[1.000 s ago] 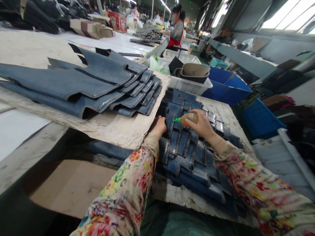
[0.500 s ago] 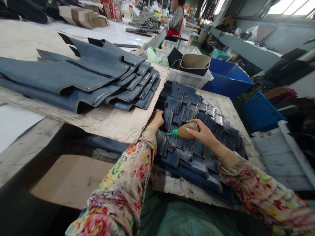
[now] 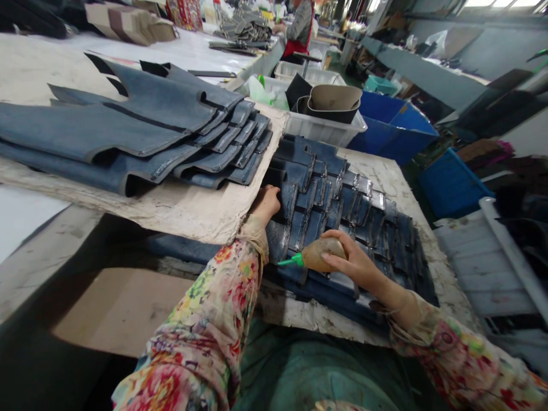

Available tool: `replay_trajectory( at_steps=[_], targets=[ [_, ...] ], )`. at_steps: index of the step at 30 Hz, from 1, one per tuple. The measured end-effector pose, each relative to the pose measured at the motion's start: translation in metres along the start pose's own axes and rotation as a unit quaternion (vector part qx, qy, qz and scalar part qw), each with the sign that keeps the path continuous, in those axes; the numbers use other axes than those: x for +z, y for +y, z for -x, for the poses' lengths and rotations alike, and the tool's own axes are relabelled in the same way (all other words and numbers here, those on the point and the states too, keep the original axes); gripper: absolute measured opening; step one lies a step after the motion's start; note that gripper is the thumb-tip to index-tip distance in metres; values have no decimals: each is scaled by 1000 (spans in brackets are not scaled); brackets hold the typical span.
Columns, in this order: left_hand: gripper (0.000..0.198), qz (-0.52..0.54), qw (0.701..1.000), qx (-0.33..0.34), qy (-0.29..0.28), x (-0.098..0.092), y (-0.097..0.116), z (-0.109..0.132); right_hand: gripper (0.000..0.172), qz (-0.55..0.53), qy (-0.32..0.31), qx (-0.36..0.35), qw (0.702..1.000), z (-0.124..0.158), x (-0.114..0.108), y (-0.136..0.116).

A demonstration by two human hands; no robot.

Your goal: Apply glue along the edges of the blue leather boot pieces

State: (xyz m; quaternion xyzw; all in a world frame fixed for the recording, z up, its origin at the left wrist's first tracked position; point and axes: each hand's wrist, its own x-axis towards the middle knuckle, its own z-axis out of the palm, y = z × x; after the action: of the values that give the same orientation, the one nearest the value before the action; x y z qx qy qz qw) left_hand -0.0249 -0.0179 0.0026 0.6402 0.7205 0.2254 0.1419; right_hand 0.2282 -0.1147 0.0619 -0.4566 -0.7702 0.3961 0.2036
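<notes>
My right hand (image 3: 353,260) is closed around a squeeze bottle (image 3: 321,254) with a green nozzle and amber-brown contents. The bottle lies tilted on its side, its tip pointing left at the lower edge of a blue leather piece (image 3: 279,237). My left hand (image 3: 268,202) is closed, fingers curled at the blue leather near the board's edge; its fingertips are partly hidden. Overlapping blue leather pieces (image 3: 314,220) spread under both hands in stepped rows, with shiny wet-looking strips along their edges.
At left, a pale board (image 3: 205,211) bears a stack of larger blue leather pieces (image 3: 158,120). Beyond stand a white plastic crate (image 3: 321,128) with rolled material and a blue bin (image 3: 394,134). A person (image 3: 297,34) is at the far table. A grey crate (image 3: 475,257) stands at right.
My right hand has brought the bottle down and slightly left, so its nozzle moved toward the leather piece's lower edge. My left hand stays at about the same spot. The view has shifted slightly.
</notes>
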Motion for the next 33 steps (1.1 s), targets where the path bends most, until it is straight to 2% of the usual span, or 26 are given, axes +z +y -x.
replay_trajectory(
  at_steps=[3,11,13,16,19,21,24,26,28,30,33],
  targets=[
    [47,-3,1000,-3,1,0,0,0,43,4,6,-10,1000,1,-1,2],
    [47,-13,1000,-6,-1,-1,1,-1,41,53,101,-23,993,-28,-9,12],
    [47,-14,1000,-6,-3,-1,1,-1,40,36,93,-11,995,-25,-10,8],
    [48,-14,1000,-5,-6,-2,2,-1,40,-10,45,30,998,-8,-11,-3],
    [47,-15,1000,-4,-10,-3,4,-1,42,-148,10,112,983,19,-10,-10],
    [45,-18,1000,-1,-14,-6,6,-1,42,-309,12,185,933,38,-8,-10],
    [41,-22,999,15,-23,-13,13,2,35,-517,44,290,804,64,-5,-7],
    [40,-22,999,39,-30,-18,22,6,31,-603,73,333,721,79,-4,-5],
    [40,-17,996,78,-39,-23,38,13,33,-664,94,347,656,94,-3,-5],
    [39,-3,989,136,-59,-26,63,25,34,-707,107,341,611,108,-3,-5],
    [39,35,962,241,-125,-34,113,57,33,-748,117,320,570,129,-2,-2]
  ],
)
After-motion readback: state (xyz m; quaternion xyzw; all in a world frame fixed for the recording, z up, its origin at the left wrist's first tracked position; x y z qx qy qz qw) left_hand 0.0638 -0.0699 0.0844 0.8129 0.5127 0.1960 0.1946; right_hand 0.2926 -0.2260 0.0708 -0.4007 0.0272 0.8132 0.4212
